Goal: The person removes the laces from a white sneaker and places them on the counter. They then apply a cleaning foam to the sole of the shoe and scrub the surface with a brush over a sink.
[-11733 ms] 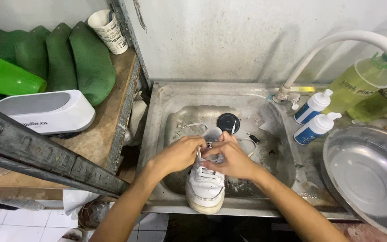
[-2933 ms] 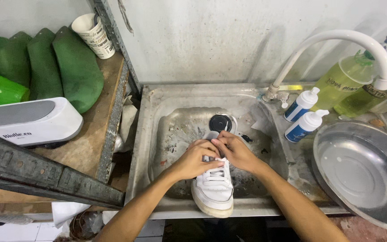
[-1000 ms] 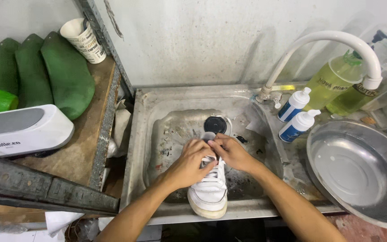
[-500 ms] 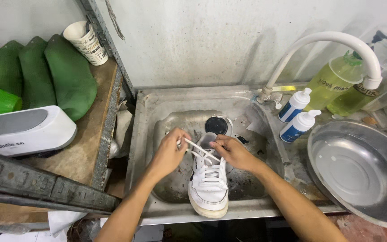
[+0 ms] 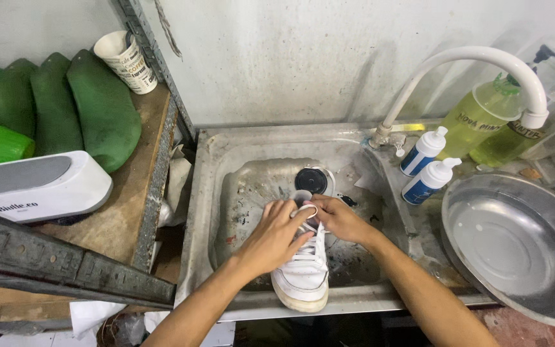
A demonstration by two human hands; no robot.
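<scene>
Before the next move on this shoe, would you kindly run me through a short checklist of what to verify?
1. Both hands on the laces: left hand and right hand meet at the top of the white sneaker. Ok.
2. Shoe supported: toe rests on the front rim of the sink. Ok.
3. Lace end secure in either grip: cannot tell, fingers cover it.
4. Drain plug seated: cannot tell.
5. Faucet off: no water seen. Ok.

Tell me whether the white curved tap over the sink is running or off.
Off. No stream falls from the spout of the white curved tap, and the steel sink below holds no pooled water.
</scene>
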